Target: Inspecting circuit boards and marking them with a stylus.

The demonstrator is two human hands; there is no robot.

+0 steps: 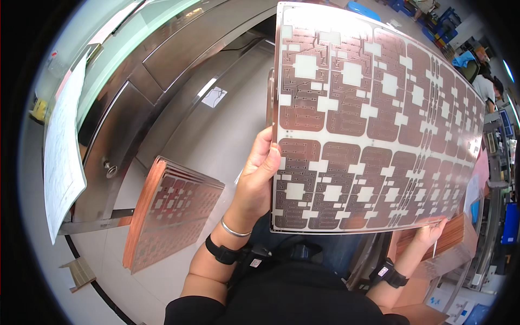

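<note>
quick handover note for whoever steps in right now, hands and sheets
Left hand: grips the left edge of the large copper-patterned circuit sheet, thumb on its face, holding it up in front of the person.
Right hand: at the sheet's lower right corner, supporting it; the grip itself is partly hidden.
Stack of similar sheets: leaning at the person's left, beside the steel cabinet.
More copper-coloured sheets lie behind the right hand.
Done: one sheet is lifted and in hand.
Left: this sheet is not yet put down on either pile.
</note>
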